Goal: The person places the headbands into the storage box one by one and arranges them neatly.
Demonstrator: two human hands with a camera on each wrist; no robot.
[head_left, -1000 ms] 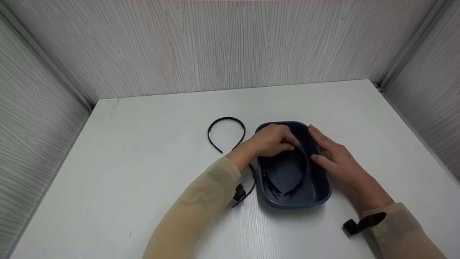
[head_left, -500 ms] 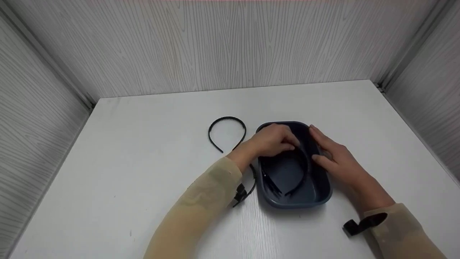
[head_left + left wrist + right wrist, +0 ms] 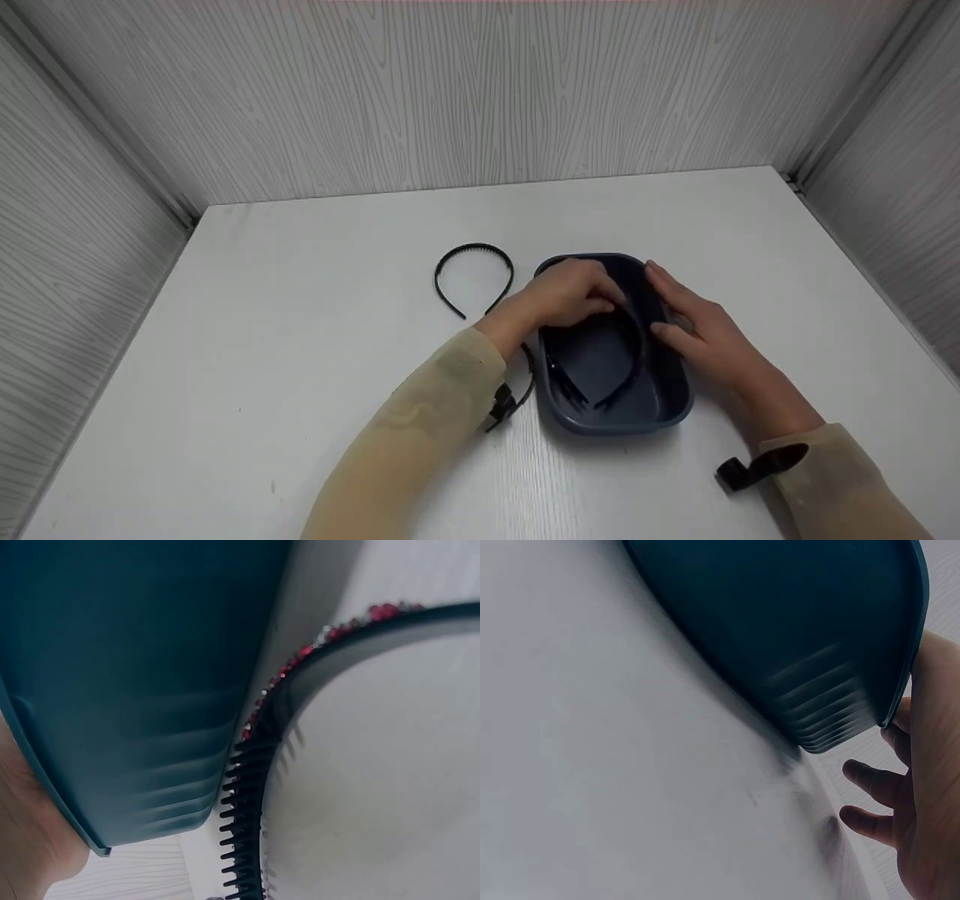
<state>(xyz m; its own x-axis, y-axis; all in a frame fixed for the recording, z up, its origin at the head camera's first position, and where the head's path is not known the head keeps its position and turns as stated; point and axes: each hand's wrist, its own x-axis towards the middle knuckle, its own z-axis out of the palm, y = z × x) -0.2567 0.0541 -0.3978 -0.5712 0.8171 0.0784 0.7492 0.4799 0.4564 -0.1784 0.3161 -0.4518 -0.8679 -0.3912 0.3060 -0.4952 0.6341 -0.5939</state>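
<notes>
No lettering, label, brand, number or sign can be read — neither in the head view nor in the two wrist views.
</notes>
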